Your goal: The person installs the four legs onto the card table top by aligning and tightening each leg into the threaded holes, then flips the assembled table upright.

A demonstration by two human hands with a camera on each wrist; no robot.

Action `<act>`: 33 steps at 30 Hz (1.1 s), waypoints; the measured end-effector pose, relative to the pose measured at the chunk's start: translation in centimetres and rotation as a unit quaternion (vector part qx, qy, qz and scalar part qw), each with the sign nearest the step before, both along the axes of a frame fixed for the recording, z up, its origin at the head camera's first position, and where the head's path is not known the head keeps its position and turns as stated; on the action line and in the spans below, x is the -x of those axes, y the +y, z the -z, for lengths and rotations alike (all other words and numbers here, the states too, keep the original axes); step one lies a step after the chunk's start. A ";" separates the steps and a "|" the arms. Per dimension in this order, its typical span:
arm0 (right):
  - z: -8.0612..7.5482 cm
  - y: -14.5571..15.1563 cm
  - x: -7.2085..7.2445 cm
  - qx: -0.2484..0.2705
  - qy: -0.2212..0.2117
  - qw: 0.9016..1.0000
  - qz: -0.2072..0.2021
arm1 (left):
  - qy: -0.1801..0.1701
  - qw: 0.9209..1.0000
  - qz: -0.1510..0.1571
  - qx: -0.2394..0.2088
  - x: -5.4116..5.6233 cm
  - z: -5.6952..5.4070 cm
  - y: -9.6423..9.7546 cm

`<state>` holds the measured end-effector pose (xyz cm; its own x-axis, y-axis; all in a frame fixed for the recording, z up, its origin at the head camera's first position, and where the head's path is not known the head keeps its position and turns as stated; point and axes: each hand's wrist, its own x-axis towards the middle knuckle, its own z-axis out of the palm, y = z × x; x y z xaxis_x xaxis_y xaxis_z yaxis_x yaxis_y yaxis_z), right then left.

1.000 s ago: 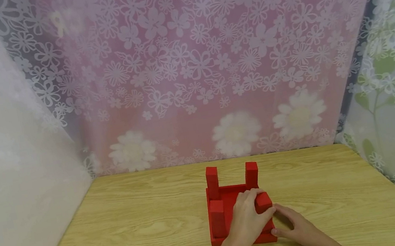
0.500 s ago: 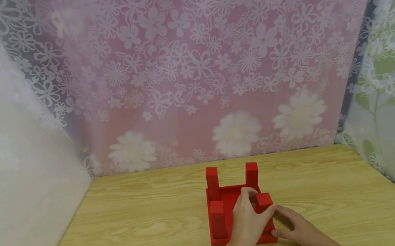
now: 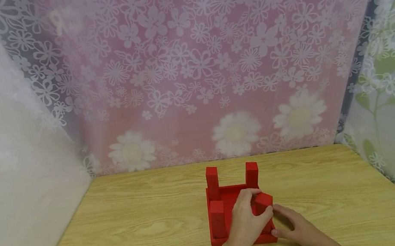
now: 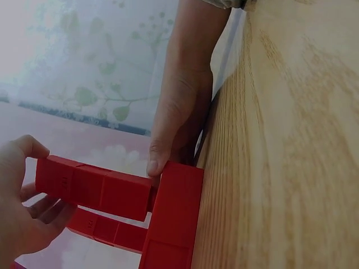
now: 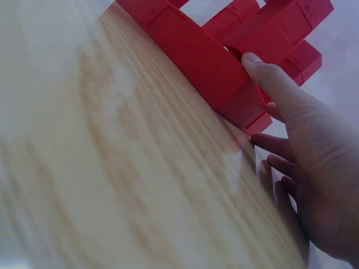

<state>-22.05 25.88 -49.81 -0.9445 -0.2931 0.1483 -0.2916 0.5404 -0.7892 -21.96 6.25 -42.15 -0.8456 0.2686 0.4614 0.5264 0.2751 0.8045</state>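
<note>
A shallow red square base [image 3: 229,198] lies on the wooden table with a red square post at each corner. My left hand [image 3: 243,220] grips the near right post [image 3: 264,201] near its top, thumb on the near side and fingers behind. That post stands turned askew to the base. My right hand [image 3: 301,227] holds the base's near right corner, its thumb [image 5: 255,60] against the front side and its fingers round the right side. In the left wrist view, the gripped post [image 4: 95,188] bears small raised marks; its lower end meets the base [image 4: 174,213].
The other posts stand upright: near left [image 3: 218,219], far left [image 3: 213,181] and far right [image 3: 252,174]. Bare wood-grain table [image 3: 139,219] lies around the base. Flowered sheeting [image 3: 193,75] hangs behind the table and at the right; a pale sheet [image 3: 10,150] borders the left.
The near right post turned from askew to nearly square with the base, then askew again. My left fingers shifted slightly about its top. The base and my right hand have stayed in place.
</note>
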 end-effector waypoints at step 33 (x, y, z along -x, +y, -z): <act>-0.1 0.0 0.0 0.005 0.006 1.000 -0.010 | -0.051 0.997 -0.047 -0.040 0.0 0.3 0.8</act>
